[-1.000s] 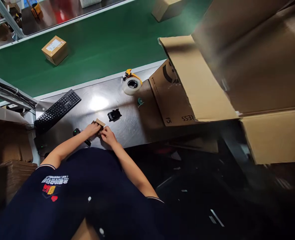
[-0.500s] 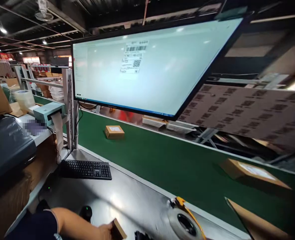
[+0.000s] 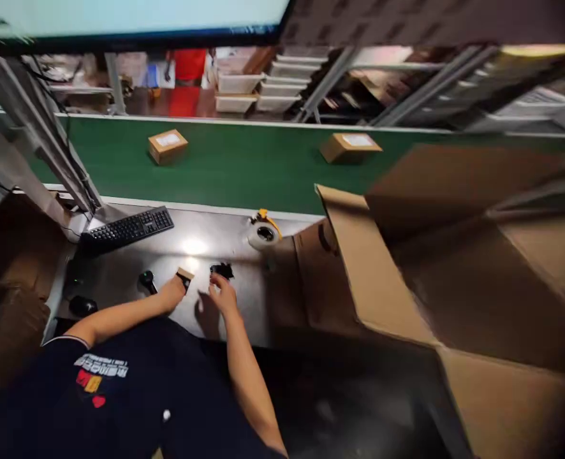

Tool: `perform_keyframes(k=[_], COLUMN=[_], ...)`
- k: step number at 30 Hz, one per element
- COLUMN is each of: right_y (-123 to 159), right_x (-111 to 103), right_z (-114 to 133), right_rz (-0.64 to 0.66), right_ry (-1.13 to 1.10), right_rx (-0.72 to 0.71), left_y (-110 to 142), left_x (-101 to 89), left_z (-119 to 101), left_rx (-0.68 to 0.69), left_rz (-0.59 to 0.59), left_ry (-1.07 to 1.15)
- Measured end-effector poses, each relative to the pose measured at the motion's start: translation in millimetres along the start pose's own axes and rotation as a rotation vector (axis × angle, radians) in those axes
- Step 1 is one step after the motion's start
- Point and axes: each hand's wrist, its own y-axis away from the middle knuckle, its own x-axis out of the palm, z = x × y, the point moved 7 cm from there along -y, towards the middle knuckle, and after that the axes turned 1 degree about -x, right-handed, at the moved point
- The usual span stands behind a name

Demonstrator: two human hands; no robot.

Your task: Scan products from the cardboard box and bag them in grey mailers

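Note:
My left hand (image 3: 171, 294) is closed around a small brown cardboard box (image 3: 185, 274), which shows a dark patch on the side toward me. My right hand (image 3: 224, 296) is over the metal table, its fingers loosely bent and thumb apart. Just beyond those fingertips lies a small black item (image 3: 222, 270) with an uneven outline; blur hides its kind and whether I touch it. A black handheld scanner (image 3: 147, 280) lies left of my left hand. Farther back on the table is a tape dispenser (image 3: 264, 233) with a roll of clear tape and a yellow part.
A keyboard (image 3: 128, 228) and a mouse (image 3: 82, 306) occupy the table's left. Beyond runs a green conveyor belt (image 3: 244, 172) carrying two labelled boxes, a left one (image 3: 168, 146) and a right one (image 3: 349, 148). A large open carton (image 3: 388, 274) stands at right; a monitor (image 3: 134, 22) hangs above.
My view has tilted down and turned right. My right hand now shows beside the black item. The small box is still in my left hand, and the belt boxes appear at different places.

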Motion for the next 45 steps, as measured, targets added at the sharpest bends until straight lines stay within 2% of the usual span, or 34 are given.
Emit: perform_keyframes(k=[3, 5, 7, 9, 12, 15, 17, 20, 24, 26, 29, 33, 36, 38, 39, 42, 45], right_y=[-12.3, -21.6, -32.8, -42.0, -47.8, -46.1, -44.3, -40.1, -24.0, -8.9, 20.4, 57.6, 69.1, 66.0, 61.6, 45.1, 32.5], right_x=[-40.6, -52.5, -43.9, -22.2, 8.0, 18.8, 13.6, -5.7, -25.7, -27.2, -20.5, -4.6, 10.4, 14.6, 12.3, -2.1, -2.0], right_z=[-46.6, -59.4, -61.6, -58.6, -50.9, -50.6, -56.6, -70.3, -72.0, -58.4, -23.0, 14.2, 16.9, 5.0, -4.5, -34.4, -57.0], right_rz=[-0.196, -0.218, -0.151, -0.081, -0.119, -0.182, -0.205, -0.255, -0.253, -0.208, -0.076, 0.031, 0.04, -0.006, -0.066, -0.253, -0.249], right_ry=[0.069, 0.156, 0.262, 0.337, 0.31, 0.223, 0.151, 0.003, -0.244, -0.484, -0.789, -0.855, -0.903, -0.834, -0.73, -0.218, 0.156], right_rx=[0.161, 0.232, 0.308, 0.378, 0.41, 0.388, 0.381, 0.418, 0.451, 0.426, 0.363, 0.35, 0.383, 0.391, 0.383, 0.358, 0.367], left_y=[4.0, 7.6, 13.8, 19.7, 25.0, 30.2, 33.3, 30.5, 4.4, -12.3, -29.7, -30.4, -20.1, -11.3, -5.9, 17.5, 51.9], left_x=[6.6, -0.6, -9.1, -13.3, -11.0, -6.5, -5.4, -4.5, 4.0, 10.7, 18.2, 23.5, 24.5, 21.5, 18.5, 4.5, -10.6], left_z=[37.5, 64.7, 85.2, 93.4, 86.1, 72.1, 66.4, 64.2, 53.6, 39.5, 15.4, 0.0, 8.5, 22.6, 31.9, 67.6, 105.3], left_rx=[-0.096, -0.214, -0.332, -0.403, -0.407, -0.367, -0.349, -0.356, -0.366, -0.359, -0.349, -0.354, -0.388, -0.415, -0.428, -0.483, -0.572], left_rz=[0.07, 0.031, -0.032, -0.082, -0.108, -0.088, -0.071, -0.045, 0.048, 0.124, 0.205, 0.201, 0.168, 0.138, 0.115, 0.0, -0.149], left_ry=[0.096, 0.144, 0.197, 0.26, 0.37, 0.485, 0.562, 0.689, 0.928, 1.061, 1.207, 1.275, 1.257, 1.231, 1.212, 1.114, 0.936])
